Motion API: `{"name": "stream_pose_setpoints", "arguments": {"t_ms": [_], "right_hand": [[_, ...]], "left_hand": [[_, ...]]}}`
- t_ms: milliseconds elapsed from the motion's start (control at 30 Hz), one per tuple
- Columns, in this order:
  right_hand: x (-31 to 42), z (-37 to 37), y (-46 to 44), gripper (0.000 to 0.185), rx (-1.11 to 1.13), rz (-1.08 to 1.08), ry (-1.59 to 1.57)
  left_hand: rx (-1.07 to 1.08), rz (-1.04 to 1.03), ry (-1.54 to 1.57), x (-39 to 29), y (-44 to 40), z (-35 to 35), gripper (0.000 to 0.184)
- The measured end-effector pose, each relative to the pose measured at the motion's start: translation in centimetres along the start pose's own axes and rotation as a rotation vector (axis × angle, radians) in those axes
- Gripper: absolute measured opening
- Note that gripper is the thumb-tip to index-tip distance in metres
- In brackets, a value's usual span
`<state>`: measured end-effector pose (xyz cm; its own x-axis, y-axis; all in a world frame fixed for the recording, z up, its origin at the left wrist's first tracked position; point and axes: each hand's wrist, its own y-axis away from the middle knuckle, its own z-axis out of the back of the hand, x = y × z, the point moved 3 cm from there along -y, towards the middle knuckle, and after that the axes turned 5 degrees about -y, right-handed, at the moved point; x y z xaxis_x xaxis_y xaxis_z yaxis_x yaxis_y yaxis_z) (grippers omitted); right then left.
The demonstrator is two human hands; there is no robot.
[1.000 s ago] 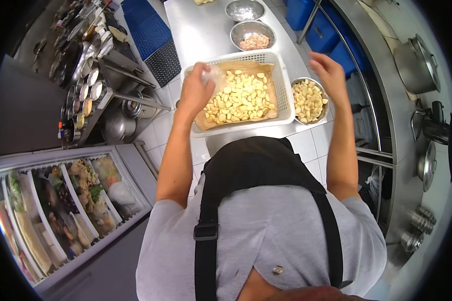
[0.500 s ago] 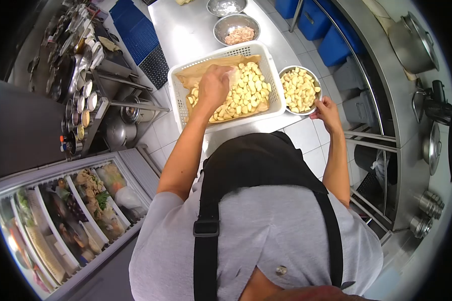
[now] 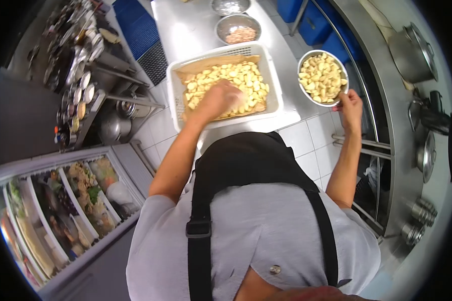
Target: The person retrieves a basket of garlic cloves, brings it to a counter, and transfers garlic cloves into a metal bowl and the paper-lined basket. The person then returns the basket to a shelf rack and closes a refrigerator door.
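Note:
A white plastic basket lined with brown paper stands on the steel table. Pale yellow chunks fill much of it; I cannot tell what they are. My left hand is down among the chunks near the basket's front, its fingers smeared by motion, with something whitish and blurred at them. My right hand is closed on the lower right rim of a round metal bowl. The bowl, full of similar chunks, is held up off the table's right side and tilted slightly.
Behind the basket, a metal bowl of pinkish minced meat and another metal bowl stand on the steel table. An open-topped chiller is at lower left. A steel counter with a large pot runs along the right.
My right hand has carried the bowl right, away from the basket and beyond the table's edge. My left hand has shifted nearer the basket's front, exposing chunks at the back left.

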<state>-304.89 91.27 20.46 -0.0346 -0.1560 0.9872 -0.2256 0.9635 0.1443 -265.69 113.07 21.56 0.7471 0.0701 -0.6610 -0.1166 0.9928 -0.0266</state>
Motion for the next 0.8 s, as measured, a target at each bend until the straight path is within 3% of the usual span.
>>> {"name": "stream_pose_setpoints", "arguments": {"t_ms": [67,167,200,333,433,533,600,800], "right_hand": [[3.5,-2.2,0.2,0.015,0.046,0.015,0.087],[4.4,-6.0,-0.3,0.016,0.15,0.004,0.051],[4.2,-7.5,-0.3,0.016,0.193,-0.006,0.027],[1.7,-14.7,0.0,0.012,0.367,-0.052,-0.018],[-1.4,-20.4,0.6,0.013,0.46,-0.102,0.024],[-4.8,-24.9,1.9,0.011,0.47,-0.187,0.13],[-6.0,-26.8,2.7,0.011,0.484,-0.231,0.28],[-5.9,-26.7,4.4,0.012,0.37,-0.214,0.297]], "left_hand": [[0.092,0.116,-0.246,2.8,1.4,-3.3,0.019],[0.028,0.213,-0.47,1.8,3.4,2.5,0.018],[-0.054,0.298,-0.385,2.1,4.2,4.5,0.019],[-0.576,0.19,-0.235,5.2,8.3,10.0,0.019],[-0.648,0.349,0.049,5.5,9.8,10.9,0.017],[-0.613,0.476,0.049,6.5,11.0,9.8,0.017],[-0.653,0.43,0.131,6.6,11.8,9.2,0.018],[-0.761,0.387,0.378,6.4,14.7,10.3,0.022]]}}
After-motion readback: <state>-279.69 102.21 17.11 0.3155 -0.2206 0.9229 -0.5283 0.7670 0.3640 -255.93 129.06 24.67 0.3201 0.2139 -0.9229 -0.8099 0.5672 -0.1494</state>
